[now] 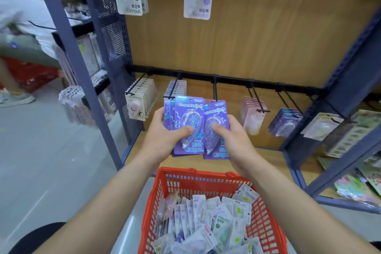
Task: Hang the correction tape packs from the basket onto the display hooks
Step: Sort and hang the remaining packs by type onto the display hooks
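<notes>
Purple packs held up, above the basket (pixel 208 177).
Our left hand (pixel 162 140) grips a purple stack (pixel 186 123); right hand (pixel 235 140) pinches one purple pack (pixel 216 130); both near the hooks (pixel 214 90).

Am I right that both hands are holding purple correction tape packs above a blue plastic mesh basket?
Not quite: the head view shows the plastic mesh basket is red, not blue. The left hand and right hand do hold purple correction tape packs above it.
</notes>
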The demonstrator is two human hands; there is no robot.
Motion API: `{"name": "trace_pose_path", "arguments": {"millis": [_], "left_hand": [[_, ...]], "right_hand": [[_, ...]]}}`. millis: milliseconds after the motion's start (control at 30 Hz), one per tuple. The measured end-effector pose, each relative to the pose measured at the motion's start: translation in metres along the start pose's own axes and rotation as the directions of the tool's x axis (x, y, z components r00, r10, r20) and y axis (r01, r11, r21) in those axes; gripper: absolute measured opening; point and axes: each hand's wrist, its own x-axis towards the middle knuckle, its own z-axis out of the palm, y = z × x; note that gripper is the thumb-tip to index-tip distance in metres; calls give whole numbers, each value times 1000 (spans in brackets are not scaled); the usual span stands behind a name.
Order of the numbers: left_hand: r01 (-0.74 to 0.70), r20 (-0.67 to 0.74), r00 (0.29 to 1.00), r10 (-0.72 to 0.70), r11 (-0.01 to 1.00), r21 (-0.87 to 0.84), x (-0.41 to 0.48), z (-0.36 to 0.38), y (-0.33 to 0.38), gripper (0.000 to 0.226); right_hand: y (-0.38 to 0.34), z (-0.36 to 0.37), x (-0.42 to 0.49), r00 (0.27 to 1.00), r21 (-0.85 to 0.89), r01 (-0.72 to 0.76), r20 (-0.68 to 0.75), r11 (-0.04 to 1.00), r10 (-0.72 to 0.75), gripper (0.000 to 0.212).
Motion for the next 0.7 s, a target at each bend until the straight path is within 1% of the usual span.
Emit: {"name": "trace_pose_path", "arguments": {"millis": [100, 233, 300, 367, 500, 600, 700], "left_hand": [[-16, -38, 999, 16, 1000, -7, 6, -5, -7, 68], [-40, -38, 998, 40, 999, 13, 10, -5, -13, 63], [-63, -32, 997, 64, 997, 33, 11, -4, -16, 66], [-75, -30, 997, 77, 995, 63, 14, -6, -15, 69], [-99, -34, 994, 103, 990, 100, 24, -13, -5, 55], [-110, -48, 992, 114, 991, 75, 29, -18, 8, 45], [-128, -55, 990, 129, 991, 32, 33, -26, 24, 43]], "right_hand": [[2, 11, 3, 998, 16, -4, 65, 1000, 3, 21], [13, 26, 6, 997, -38, 39, 76, 999, -36, 25], [17, 34, 7, 997, -48, 46, 63, 998, -43, 26], [21, 38, 11, 998, -22, 34, 44, 999, -33, 26], [17, 38, 18, 1000, 56, 11, -15, 998, -10, 22], [4, 35, 25, 999, 32, 22, -51, 999, -20, 20], [-14, 30, 34, 996, -6, 60, -68, 998, -61, 23]]}}
